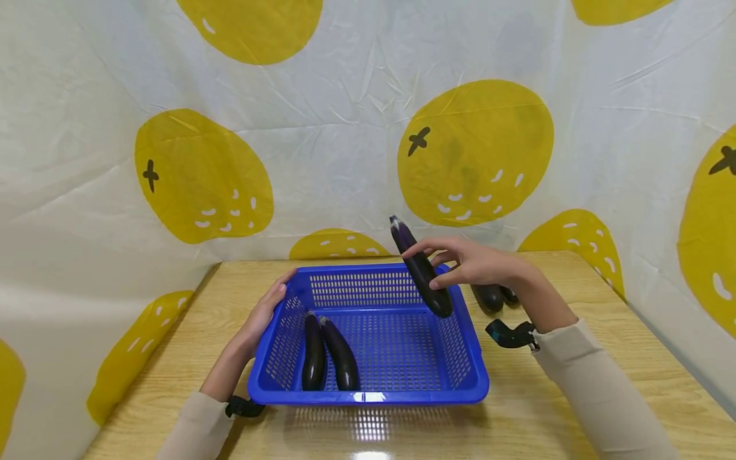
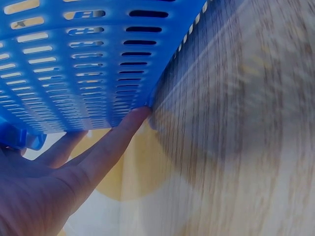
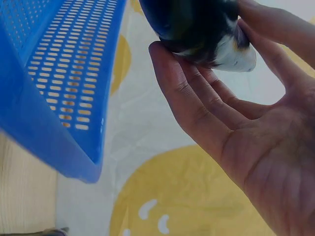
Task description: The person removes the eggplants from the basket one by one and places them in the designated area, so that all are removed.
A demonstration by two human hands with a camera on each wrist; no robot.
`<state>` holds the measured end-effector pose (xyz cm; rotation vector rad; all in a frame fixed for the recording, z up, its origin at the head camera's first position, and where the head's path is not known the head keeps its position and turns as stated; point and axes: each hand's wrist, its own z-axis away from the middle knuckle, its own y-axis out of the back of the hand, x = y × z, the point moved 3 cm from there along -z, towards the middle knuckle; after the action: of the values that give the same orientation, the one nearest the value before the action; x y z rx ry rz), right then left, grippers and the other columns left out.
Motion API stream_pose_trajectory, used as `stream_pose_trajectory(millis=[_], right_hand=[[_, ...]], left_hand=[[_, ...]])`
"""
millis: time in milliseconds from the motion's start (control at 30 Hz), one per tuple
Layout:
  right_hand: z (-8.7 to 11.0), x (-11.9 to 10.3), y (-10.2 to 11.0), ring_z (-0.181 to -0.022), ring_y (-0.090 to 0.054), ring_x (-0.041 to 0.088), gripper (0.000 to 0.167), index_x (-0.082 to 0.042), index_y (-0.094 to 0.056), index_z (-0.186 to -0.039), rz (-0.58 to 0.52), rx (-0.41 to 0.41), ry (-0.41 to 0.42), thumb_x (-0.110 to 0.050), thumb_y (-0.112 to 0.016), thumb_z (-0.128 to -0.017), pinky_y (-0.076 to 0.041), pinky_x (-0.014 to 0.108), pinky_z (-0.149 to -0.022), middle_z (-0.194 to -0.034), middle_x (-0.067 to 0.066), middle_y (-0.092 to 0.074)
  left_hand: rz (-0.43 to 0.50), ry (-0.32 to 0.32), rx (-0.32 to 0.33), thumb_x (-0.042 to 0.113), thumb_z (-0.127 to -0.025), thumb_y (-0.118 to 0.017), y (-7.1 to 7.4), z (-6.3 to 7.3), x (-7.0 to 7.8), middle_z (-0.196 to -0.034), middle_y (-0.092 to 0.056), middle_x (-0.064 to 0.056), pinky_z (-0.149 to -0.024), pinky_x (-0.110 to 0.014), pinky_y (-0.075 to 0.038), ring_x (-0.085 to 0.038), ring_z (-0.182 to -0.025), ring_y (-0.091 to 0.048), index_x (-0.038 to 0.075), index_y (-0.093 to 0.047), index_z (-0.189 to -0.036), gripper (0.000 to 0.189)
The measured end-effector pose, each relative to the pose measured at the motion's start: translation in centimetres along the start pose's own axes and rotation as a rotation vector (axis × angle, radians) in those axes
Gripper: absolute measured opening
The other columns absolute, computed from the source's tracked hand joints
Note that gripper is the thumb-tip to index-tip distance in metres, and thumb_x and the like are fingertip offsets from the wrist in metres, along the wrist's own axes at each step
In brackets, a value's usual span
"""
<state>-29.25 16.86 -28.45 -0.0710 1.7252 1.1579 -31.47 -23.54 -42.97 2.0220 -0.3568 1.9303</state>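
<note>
A blue perforated plastic basket (image 1: 368,397) stands on the table. My left hand (image 1: 267,313) grips its far left corner, with fingers along the outer wall, as the left wrist view (image 2: 74,182) shows. Inside, at the left, two dark eggplants lie side by side: one eggplant (image 1: 314,358) nearer the wall and another eggplant (image 1: 342,358) slightly slanted. Above the basket's right side, my right hand (image 1: 471,260) pinches a third eggplant (image 1: 422,271) between thumb and fingers. It hangs tilted, stem end up and to the left, rounded end low near the right rim.
Two more eggplants (image 1: 487,298) lie on the wooden table (image 1: 517,383) right of the basket, partly hidden behind the right hand and wrist. A white cloth (image 1: 333,191) with yellow fruit prints hangs behind the table. Black wrist cameras (image 1: 508,333) sit below both wrists.
</note>
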Motion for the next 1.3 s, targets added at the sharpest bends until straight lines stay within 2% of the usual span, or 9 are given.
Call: stream_pose_trajectory(millis=[100, 233, 400, 500, 600, 700, 867, 1200, 1300], right_hand=[[0.8, 0.0, 0.4, -0.141, -0.049, 0.045, 0.056, -0.028, -0.054, -0.147, 0.009, 0.039, -0.006, -0.020, -0.075, -0.095, -0.043, 0.065, -0.111, -0.158, 0.002, -0.047], [1.7, 0.1, 0.9, -0.133, -0.056, 0.040, 0.056, -0.029, -0.055, -0.147, 0.010, 0.082, -0.021, -0.021, -0.076, -0.095, -0.050, 0.055, -0.103, -0.156, 0.002, -0.049], [2.9, 0.6, 1.2, -0.140, -0.050, 0.047, 0.056, -0.027, -0.053, -0.148, 0.001, 0.140, -0.038, -0.020, -0.073, -0.097, -0.044, 0.064, -0.110, -0.158, 0.006, -0.046], [3.8, 1.2, 1.3, -0.139, -0.052, 0.048, 0.055, -0.027, -0.051, -0.150, -0.024, 0.164, -0.056, -0.020, -0.071, -0.098, -0.049, 0.060, -0.106, -0.154, 0.011, -0.049], [4.5, 1.7, 1.4, -0.133, -0.057, 0.043, 0.056, -0.022, -0.048, -0.151, -0.058, 0.186, -0.060, -0.017, -0.069, -0.099, -0.056, 0.047, -0.098, -0.149, 0.015, -0.053], [5.4, 2.3, 1.6, -0.130, -0.061, 0.032, 0.058, -0.020, -0.046, -0.153, -0.063, 0.213, -0.061, -0.015, -0.068, -0.100, -0.057, 0.035, -0.094, -0.147, 0.015, -0.055], [6.7, 3.0, 1.9, -0.123, -0.063, 0.014, 0.058, -0.019, -0.044, -0.154, -0.059, 0.280, -0.081, -0.016, -0.067, -0.101, -0.057, 0.030, -0.093, -0.148, 0.015, -0.052], [8.2, 4.7, 1.9, -0.119, -0.063, 0.007, 0.057, -0.016, -0.044, -0.155, -0.070, 0.343, -0.041, -0.012, -0.063, -0.102, -0.058, 0.027, -0.091, -0.154, 0.012, -0.041], [8.5, 5.3, 2.0, -0.121, -0.062, 0.014, 0.058, -0.016, -0.043, -0.156, -0.058, 0.357, -0.040, -0.011, -0.063, -0.102, -0.057, 0.026, -0.091, -0.156, 0.012, -0.039]], left_hand=[[-0.007, -0.003, 0.005, 0.045, -0.113, -0.023, 0.0, 0.0, 0.0, -0.175, -0.011, -0.010, -0.120, -0.070, -0.026, -0.046, -0.158, -0.018, 0.029, -0.012, -0.167, 0.057], [-0.018, -0.008, 0.004, 0.046, -0.113, -0.023, 0.0, 0.1, 0.1, -0.175, -0.010, -0.010, -0.120, -0.070, -0.026, -0.047, -0.158, -0.018, 0.029, -0.012, -0.167, 0.058], [-0.016, -0.008, 0.002, 0.046, -0.113, -0.022, 0.0, 0.0, -0.1, -0.175, -0.010, -0.009, -0.120, -0.070, -0.026, -0.046, -0.158, -0.018, 0.030, -0.012, -0.167, 0.057], [-0.011, -0.010, 0.002, 0.045, -0.114, -0.022, 0.1, 0.0, -0.1, -0.175, -0.011, -0.009, -0.120, -0.070, -0.026, -0.045, -0.159, -0.018, 0.029, -0.013, -0.167, 0.057], [-0.013, -0.011, 0.000, 0.046, -0.114, -0.021, 0.1, 0.0, -0.1, -0.175, -0.010, -0.009, -0.120, -0.070, -0.027, -0.045, -0.159, -0.017, 0.029, -0.012, -0.167, 0.057], [-0.012, -0.012, 0.000, 0.045, -0.114, -0.021, 0.1, 0.0, -0.1, -0.175, -0.010, -0.009, -0.120, -0.070, -0.026, -0.046, -0.158, -0.017, 0.029, -0.012, -0.167, 0.057], [-0.012, -0.010, 0.004, 0.045, -0.114, -0.021, 0.1, 0.0, -0.1, -0.175, -0.011, -0.009, -0.120, -0.070, -0.025, -0.045, -0.159, -0.017, 0.029, -0.013, -0.167, 0.056], [-0.019, -0.022, 0.000, 0.045, -0.114, -0.021, 0.1, 0.0, -0.1, -0.175, -0.011, -0.009, -0.121, -0.070, -0.024, -0.045, -0.159, -0.016, 0.028, -0.012, -0.167, 0.057], [-0.022, -0.023, -0.002, 0.044, -0.114, -0.021, 0.0, 0.0, -0.1, -0.175, -0.011, -0.009, -0.120, -0.071, -0.025, -0.046, -0.159, -0.017, 0.029, -0.013, -0.167, 0.056]])
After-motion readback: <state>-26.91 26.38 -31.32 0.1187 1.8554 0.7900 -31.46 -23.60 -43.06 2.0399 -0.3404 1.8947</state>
